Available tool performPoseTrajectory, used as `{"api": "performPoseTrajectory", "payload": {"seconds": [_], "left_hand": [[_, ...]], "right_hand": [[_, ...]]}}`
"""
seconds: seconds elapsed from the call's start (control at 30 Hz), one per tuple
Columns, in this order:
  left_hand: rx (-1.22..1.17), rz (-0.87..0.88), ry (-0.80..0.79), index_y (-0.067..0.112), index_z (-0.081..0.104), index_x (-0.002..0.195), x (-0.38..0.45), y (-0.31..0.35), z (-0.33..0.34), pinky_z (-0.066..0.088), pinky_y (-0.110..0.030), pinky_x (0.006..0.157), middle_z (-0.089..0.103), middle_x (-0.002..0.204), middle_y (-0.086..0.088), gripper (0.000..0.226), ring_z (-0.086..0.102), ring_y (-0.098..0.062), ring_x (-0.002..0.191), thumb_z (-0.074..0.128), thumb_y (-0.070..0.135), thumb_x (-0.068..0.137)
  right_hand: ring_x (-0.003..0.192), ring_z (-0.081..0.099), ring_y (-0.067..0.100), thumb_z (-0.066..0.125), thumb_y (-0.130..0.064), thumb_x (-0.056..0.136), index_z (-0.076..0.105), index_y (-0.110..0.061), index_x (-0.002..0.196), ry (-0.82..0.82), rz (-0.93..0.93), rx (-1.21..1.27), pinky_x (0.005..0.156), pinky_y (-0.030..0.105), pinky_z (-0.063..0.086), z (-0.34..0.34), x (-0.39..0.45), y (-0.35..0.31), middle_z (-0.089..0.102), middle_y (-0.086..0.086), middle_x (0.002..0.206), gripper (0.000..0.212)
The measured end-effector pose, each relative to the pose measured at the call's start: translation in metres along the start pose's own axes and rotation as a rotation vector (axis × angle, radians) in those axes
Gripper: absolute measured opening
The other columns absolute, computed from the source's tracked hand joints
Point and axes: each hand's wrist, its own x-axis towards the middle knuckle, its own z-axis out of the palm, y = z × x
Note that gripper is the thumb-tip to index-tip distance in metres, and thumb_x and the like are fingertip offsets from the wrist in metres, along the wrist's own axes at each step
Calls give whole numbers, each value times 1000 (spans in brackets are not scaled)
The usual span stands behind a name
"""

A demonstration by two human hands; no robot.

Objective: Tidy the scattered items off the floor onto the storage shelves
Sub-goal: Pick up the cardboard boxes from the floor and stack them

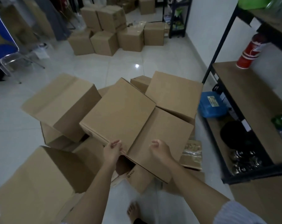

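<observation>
Two bare forearms reach forward from the bottom of the view, above a bare foot (133,210) on pale floor tiles (124,65). Left hand (112,150) has its fingers curled over the near edge of a flat cardboard box (119,113), gripping it by that edge. Right hand (159,150) hovers just to the right of that grip, over a larger box (159,139) lying partly beneath the flat one; its fingers are loosely curled and seem to hold nothing, though whether they touch the cardboard cannot be told. Both boxes belong to a jumbled heap of plain brown cartons on the floor: one tilted carton (61,105) to the left, another (174,94) behind to the right, and a big one (38,180) nearest the camera on the left. A small brown packet (192,154) lies on the floor at the heap's right edge. Just right of the heap stands a black-framed shelf unit (250,101) with wooden boards, well within reach of the right arm. It carries a red canister (248,52), a blue plastic case (212,106) and some dark, blurred items lower down. Farther back, more cartons (108,29) are stacked near the wall, and a blue chair (2,46) stands at far left.
</observation>
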Motion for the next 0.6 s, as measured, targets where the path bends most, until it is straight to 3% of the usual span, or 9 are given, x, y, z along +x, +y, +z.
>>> {"api": "performPoseTrajectory", "payload": {"seconds": [0.1,0.23,0.33,0.4,0.47,0.53,0.6], "left_hand": [[216,112,9,4,62,117,41,17,-22,49,-33,85,65,114,-19,27,59,-21,92,66,12,91],[398,349,248,2,67,113,79,50,-54,38,-23,74,60,94,-13,25,52,-19,80,66,8,89],[385,438,398,5,67,111,114,64,-77,43,-29,83,60,106,-15,26,54,-22,87,65,5,85],[410,406,384,4,63,120,142,65,-87,42,-39,99,60,121,-17,39,55,-30,112,71,12,83],[406,274,282,4,49,138,160,67,-92,33,-45,112,49,141,-18,63,43,-32,133,75,25,84],[405,165,177,6,36,148,170,67,-89,27,-44,117,36,153,-13,79,29,-29,143,74,35,84],[436,174,157,9,37,148,176,65,-85,29,-45,116,38,151,-13,78,30,-31,142,73,37,84]], "right_hand": [[117,57,23,59,-23,96,53,-6,133,-4,48,2,79,18,38,35,21,-19,60,9,130,41],[129,49,25,62,-26,95,36,-7,146,-62,179,94,92,23,41,82,41,-37,50,9,143,60],[138,39,27,66,-30,93,16,-8,154,-105,310,232,111,37,38,111,52,-43,36,10,154,82],[141,34,29,63,-31,95,5,-9,156,-122,396,315,106,33,38,124,57,-46,27,9,158,87],[141,33,30,58,-33,98,1,-12,157,-138,469,368,90,30,39,132,61,-52,23,8,159,84],[138,37,31,60,-34,96,12,-11,155,-125,505,414,89,34,43,139,67,-51,31,9,156,80],[132,43,31,64,-36,93,29,-9,150,-111,546,469,94,40,47,146,73,-51,42,10,149,72]]}}
